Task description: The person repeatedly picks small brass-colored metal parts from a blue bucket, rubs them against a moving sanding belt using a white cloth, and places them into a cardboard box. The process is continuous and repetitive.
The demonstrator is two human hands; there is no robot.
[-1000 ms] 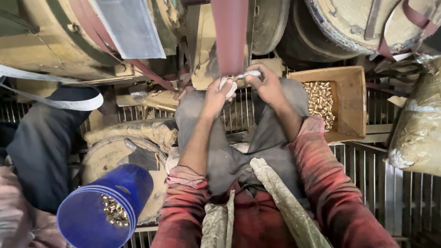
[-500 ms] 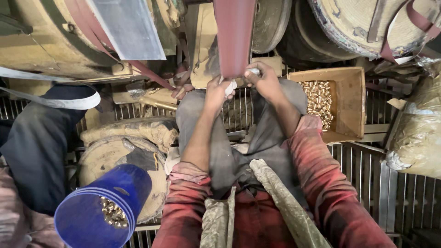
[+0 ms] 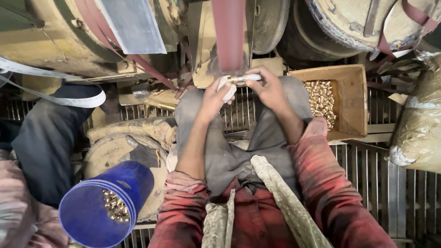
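Both my hands hold a small brass cylinder (image 3: pixel 240 79) against the lower end of a reddish sanding belt (image 3: pixel 228 34) that runs up out of view. My left hand (image 3: pixel 215 97) pinches its left end through a white cloth wrap. My right hand (image 3: pixel 268 87) grips the right end, fingers taped in white. The piece lies crosswise, just above my grey-trousered knees.
A wooden box (image 3: pixel 349 98) of brass pieces stands to my right. A blue bucket (image 3: pixel 103 209) holding several brass pieces sits at lower left. Another person's dark trouser leg (image 3: pixel 46 142) is on the left. Large wheels and belts fill the top; a metal grate floor (image 3: pixel 390 183) lies below.
Both hands have shifted slightly along the belt's lower end, keeping the brass piece pressed to it. The view has moved a little; nothing else changed.
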